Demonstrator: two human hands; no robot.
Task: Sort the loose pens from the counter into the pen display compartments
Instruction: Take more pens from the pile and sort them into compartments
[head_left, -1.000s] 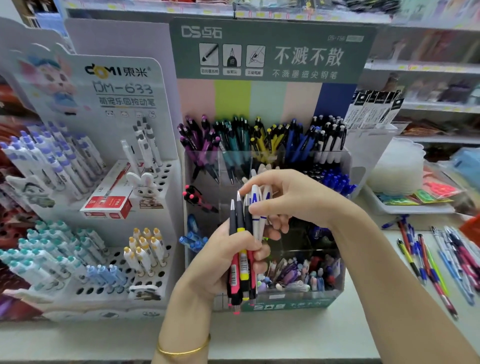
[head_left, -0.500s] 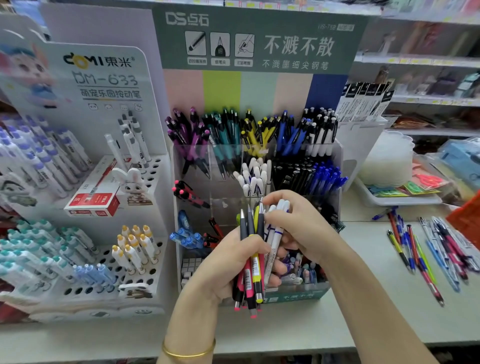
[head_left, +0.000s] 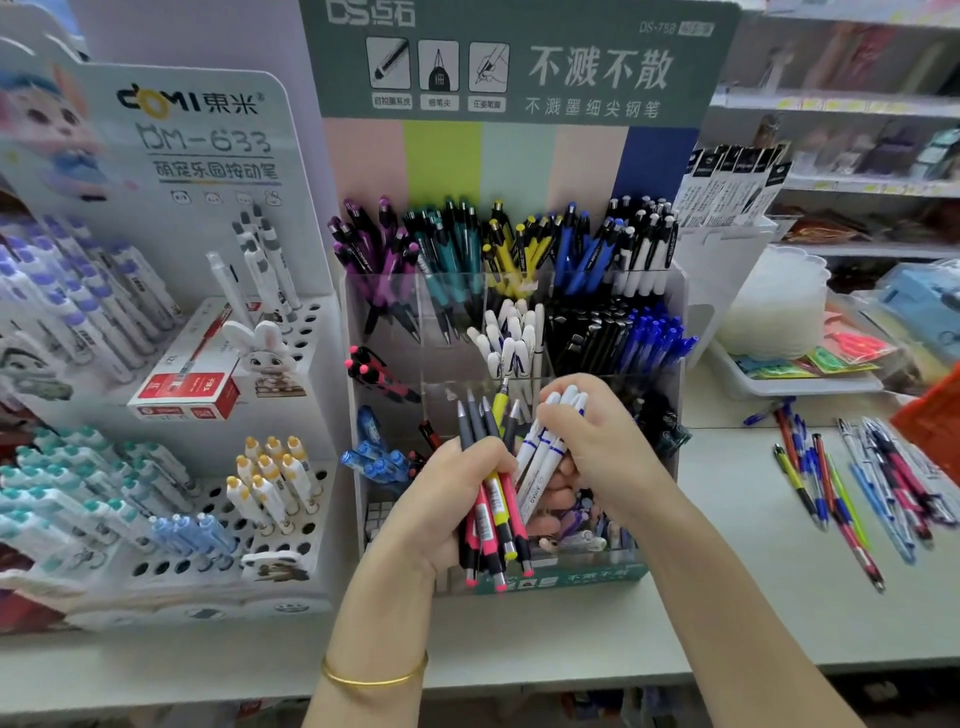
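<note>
Three white pens (head_left: 540, 457) with blue bands are pinched in the right grip (head_left: 587, 441), fingers curled round them, at the centre of the frame. Their long axis is close to upright, tops leaning toward the upper right. The left grip (head_left: 457, 499), just beside and slightly lower, is wrapped round a bundle of pink and yellow pens (head_left: 493, 514), also upright.

The matching compartment of white pens (head_left: 511, 338) lies directly above the right grip in the frame, in the middle row of the clear pen display (head_left: 363, 301); the right hand looks the nearer. Beside it sit black pens (head_left: 587, 332) and blue pens (head_left: 654, 338). The top row holds purple, teal, yellow, blue and black-and-white pens.

More loose pens (head_left: 841, 483) lie on the counter (head_left: 727, 571) at right.
</note>
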